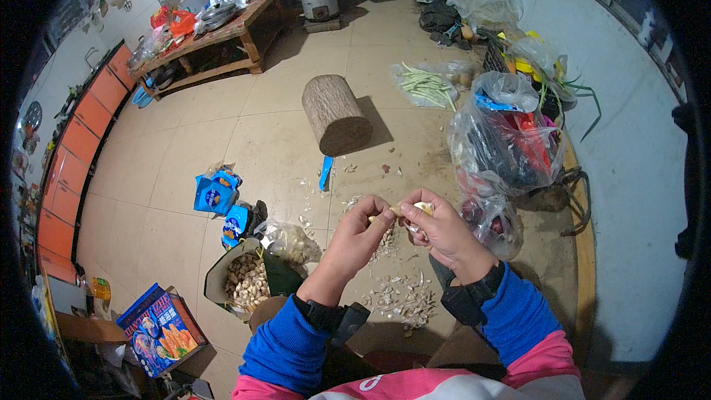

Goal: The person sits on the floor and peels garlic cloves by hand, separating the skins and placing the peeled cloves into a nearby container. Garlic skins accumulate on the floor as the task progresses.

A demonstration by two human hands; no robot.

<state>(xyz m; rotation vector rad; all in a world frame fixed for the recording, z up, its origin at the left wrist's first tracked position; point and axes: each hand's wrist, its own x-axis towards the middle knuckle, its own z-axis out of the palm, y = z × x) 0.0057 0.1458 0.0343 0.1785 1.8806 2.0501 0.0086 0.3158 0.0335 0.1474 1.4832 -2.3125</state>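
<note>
My left hand (361, 230) and my right hand (439, 228) meet over the floor, their thumbs and fingertips pinching a small tan clove-like piece (396, 210). A whitish-yellow piece (425, 208) is also tucked in my right fingers. Below lie papery husks (408, 297) in a loose pile, partly hidden by my hands. At my left stands an open dark green bag (216, 283) filled with pale cloves (247, 280), probably garlic. A clear plastic bag (291, 240) beside it holds more whitish pieces.
A log (336, 114) lies ahead, a blue strip (326, 172) before it. Blue packets (215, 194) are on the left, near a printed box (161, 333). Green beans (425, 86) and stuffed plastic bags (508, 139) line the right wall. A low wooden table (250, 39) stands at the back.
</note>
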